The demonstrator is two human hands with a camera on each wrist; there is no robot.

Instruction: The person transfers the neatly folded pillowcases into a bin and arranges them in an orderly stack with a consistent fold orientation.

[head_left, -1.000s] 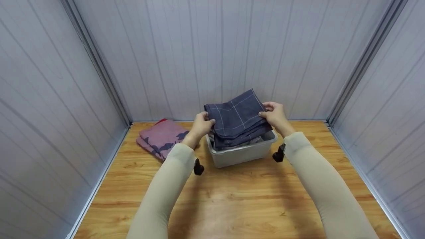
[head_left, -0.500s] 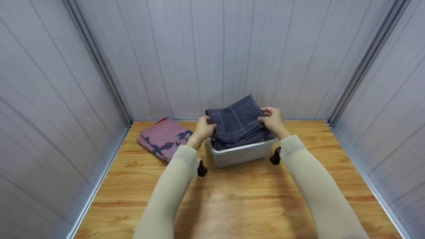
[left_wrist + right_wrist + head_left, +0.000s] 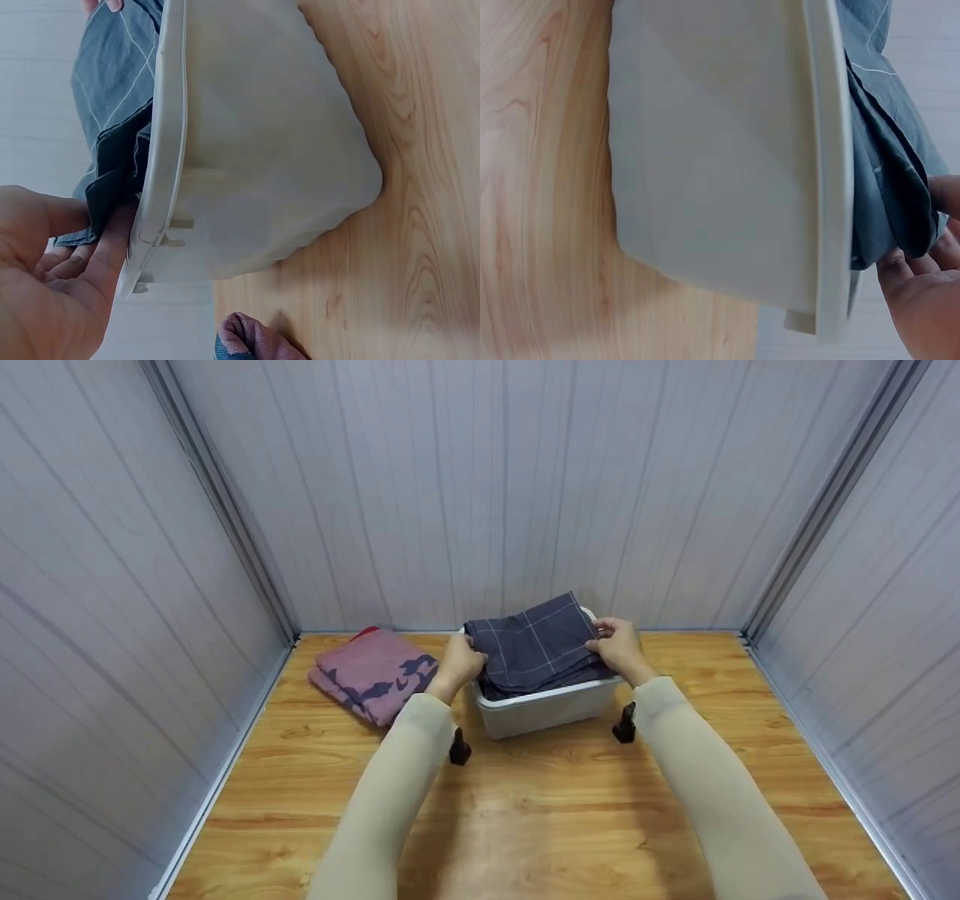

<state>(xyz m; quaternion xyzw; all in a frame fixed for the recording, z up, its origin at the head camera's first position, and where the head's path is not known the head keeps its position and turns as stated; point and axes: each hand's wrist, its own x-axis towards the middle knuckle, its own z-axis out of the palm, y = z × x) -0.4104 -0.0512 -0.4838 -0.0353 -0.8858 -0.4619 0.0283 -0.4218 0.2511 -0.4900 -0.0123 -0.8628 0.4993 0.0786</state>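
A folded dark blue-grey cloth (image 3: 536, 645) with thin white check lines lies in the mouth of a white plastic bin (image 3: 551, 709), its far corner sticking up above the rim. My left hand (image 3: 459, 661) pinches the cloth's left edge between thumb and fingers, right at the bin's rim. On the opposite side, my right hand (image 3: 619, 646) pinches the right edge. In the left wrist view, the thumb lies over the folded layers of the cloth (image 3: 120, 161) with fingers beneath. The right wrist view shows several layers of the cloth (image 3: 889, 165) bulging over the rim between thumb and fingers.
A folded pink cloth (image 3: 375, 671) with dark blue shapes and a red corner lies on the wooden surface (image 3: 517, 810), left of the bin. Pale panel walls (image 3: 495, 472) stand close behind and on both sides.
Both hands have lowered the checked cloth into the bin; its raised far corner has come down and its front folds now sit at the rim. Both hands keep their hold.
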